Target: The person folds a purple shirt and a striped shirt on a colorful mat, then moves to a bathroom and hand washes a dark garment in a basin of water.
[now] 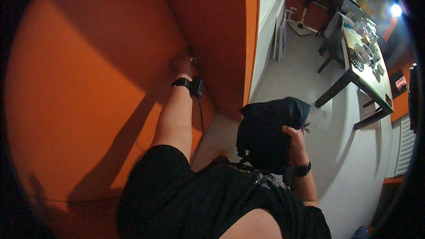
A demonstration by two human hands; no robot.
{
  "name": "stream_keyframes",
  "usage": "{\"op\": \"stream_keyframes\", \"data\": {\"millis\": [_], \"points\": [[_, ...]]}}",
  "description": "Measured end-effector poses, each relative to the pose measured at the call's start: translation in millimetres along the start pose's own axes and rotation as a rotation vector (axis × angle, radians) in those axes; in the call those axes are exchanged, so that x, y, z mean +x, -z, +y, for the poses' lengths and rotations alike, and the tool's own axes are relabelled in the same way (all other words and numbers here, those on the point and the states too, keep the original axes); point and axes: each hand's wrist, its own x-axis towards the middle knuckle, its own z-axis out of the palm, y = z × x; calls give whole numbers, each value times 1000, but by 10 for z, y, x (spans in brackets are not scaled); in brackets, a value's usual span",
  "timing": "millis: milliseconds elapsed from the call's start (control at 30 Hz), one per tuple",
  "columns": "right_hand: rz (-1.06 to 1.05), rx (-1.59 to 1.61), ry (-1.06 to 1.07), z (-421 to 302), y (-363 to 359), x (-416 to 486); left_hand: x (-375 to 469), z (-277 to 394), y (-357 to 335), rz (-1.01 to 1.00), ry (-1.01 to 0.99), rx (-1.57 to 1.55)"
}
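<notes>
My right hand, with a black band at its wrist, grips a black fabric bundle in front of my body. Short cords stick out near the thumb; whether this is a bag or a folded garment cannot be told. My left arm is stretched out along an orange surface. In shadow, my left hand is at the corner where that surface meets a darker orange panel. Something small and shiny shows beside its fingers, too dim to name. A strapped black box with a cable sits at the left wrist.
Beyond the panel's bright orange edge lies a grey floor. To the right stands a dark-legged table bearing metal kitchenware, with a chair beside it. Flat boards lean on the white wall. A lamp shines at the upper right.
</notes>
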Motion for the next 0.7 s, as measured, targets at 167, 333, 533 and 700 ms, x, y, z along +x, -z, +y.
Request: {"op": "stream_keyframes", "data": {"millis": [167,333,533,700], "points": [[98,41,39,-124,311,10,87,-410,-131,-121,-141,26],[161,-28,100,-304,516,47,66,-526,-222,-179,-51,-330],[195,55,113,-511,655,53,-218,-644,-391,-164,287,-950],[131,120,39,-719,861,-97,-669,-557,-549,-83,211,-943]]}}
